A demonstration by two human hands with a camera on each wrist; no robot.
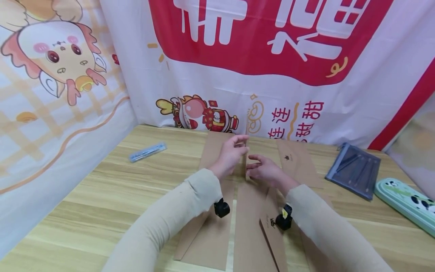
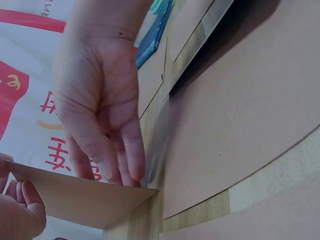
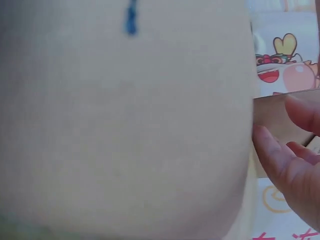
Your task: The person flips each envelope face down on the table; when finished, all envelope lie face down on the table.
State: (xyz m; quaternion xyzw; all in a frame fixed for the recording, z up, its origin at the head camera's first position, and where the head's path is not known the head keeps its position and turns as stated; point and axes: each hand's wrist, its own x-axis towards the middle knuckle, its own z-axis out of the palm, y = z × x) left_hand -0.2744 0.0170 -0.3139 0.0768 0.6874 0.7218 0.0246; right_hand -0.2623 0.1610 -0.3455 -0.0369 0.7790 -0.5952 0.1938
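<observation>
A brown kraft-paper envelope stands upright on the wooden table, seen nearly edge-on in the head view between both hands. My left hand pinches its upper edge; in the left wrist view only those fingers show at the lower left. On the other side of it, my right hand has loosely bent fingers at the envelope's face, their tips partly hidden behind it. The right wrist view is mostly filled by a blurred brown surface, with hand fingers beside the upright envelope at the right.
More brown envelopes lie around the hands, one at the front left, one with a crown print behind. A pen packet lies at the left. A blue mesh pouch and a green panda case lie at the right. Printed cloth hangs behind.
</observation>
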